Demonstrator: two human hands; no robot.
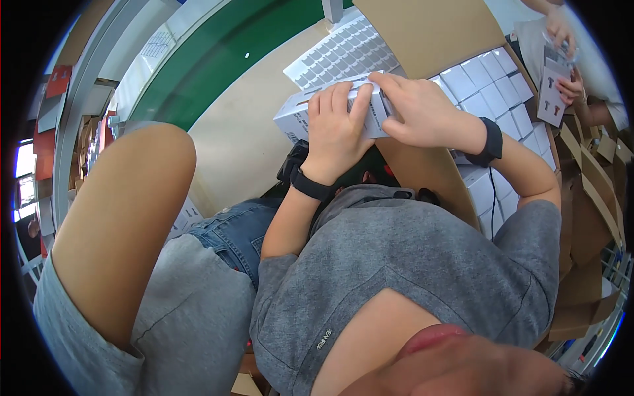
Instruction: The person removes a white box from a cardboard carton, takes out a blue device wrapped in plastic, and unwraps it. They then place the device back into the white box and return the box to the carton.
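Observation:
A white carton box (285, 123) with fine printing lies at the near edge of the table, under both my hands. My left hand (335, 125) is closed over its top and near side, fingers bent across the upper face. My right hand (417, 109) grips the right end, index finger on top and thumb against the near side. Whether this is one box or a few pressed together I cannot tell. Just behind it lies a white sheet of grey labels (347, 53) in rows. Each of my wrists wears a black band.
An open brown carton (422, 33) packed with several small white boxes (477, 105) stands at my right. A black device (292, 162) sits beside my left wrist. At my left is a co-worker's arm (132, 224); at far right another person's hands hold a printed package (552, 89).

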